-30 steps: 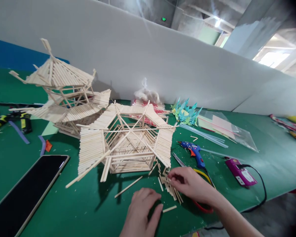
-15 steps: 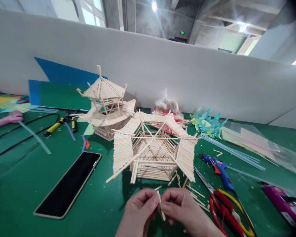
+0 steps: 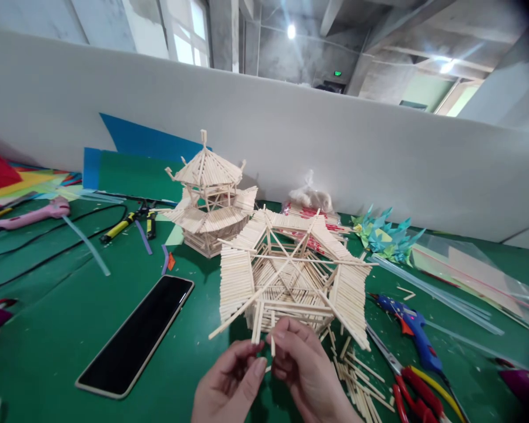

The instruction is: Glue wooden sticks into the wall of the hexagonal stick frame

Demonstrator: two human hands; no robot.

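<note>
Our right hand [image 3: 304, 357] pinches a wooden stick [image 3: 273, 349] pointing to twelve; roof strips [image 3: 258, 322] lie at ten, nearer our half-curled left hand [image 3: 228, 377], grip unclear.

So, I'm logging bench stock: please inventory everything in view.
Stick pavilion: 1, pale, centre
Stick pagoda: 1, pale, back
Loose sticks: many, pale, right
Short stick: 1, pale, front centre
Glue gun: 1, blue, right
Second glue gun: 1, pink, left
Scissors: 1, red-yellow handles, right
Pliers: 1, yellow-black, left
Smartphone: 1, black, left
Glue sticks: several, translucent, right
Paper plant: 1, teal-yellow, right
Packaging: count unclear, red-white, back
Plastic bag: 1, clear, back
Paper sheets: several, multicoloured, back left
Strips: 2, purple, left
Devices: 2, purple, side edges
Cables: several, black, sides
Table: 1, green, beneath
Partition: 1, white, behind
Ceiling lights: 2, white, background
Left hand: 1, front centre
Right hand: 1, front centre
</note>
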